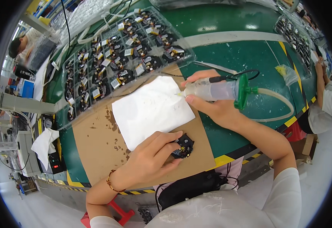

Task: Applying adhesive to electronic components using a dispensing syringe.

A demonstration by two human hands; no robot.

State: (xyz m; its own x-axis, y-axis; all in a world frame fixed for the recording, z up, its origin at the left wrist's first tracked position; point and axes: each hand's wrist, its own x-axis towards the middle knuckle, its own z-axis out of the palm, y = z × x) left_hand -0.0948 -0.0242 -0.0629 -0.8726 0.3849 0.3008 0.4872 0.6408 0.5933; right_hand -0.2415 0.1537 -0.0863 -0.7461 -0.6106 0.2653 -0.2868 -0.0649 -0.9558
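Observation:
My left hand (152, 157) grips a small round black electronic module (185, 146) between thumb and fingers, low over a brown cardboard sheet (91, 152). Wrapped in my right hand (221, 110) is a dispensing syringe (215, 90) with a clear barrel and a green cap. Its thin tip points left, above a white paper sheet (154, 108). A pale hose (280, 97) runs from the green cap and curves to the right. The module's left side is hidden by my fingers.
A clear compartment tray (126, 57) full of similar modules with small battery packs stands at the far left. Metal tweezers (215, 67) lie behind the syringe. Left of the cardboard are a crumpled white tissue (46, 146) and a controller box (25, 152). Other people sit at both sides.

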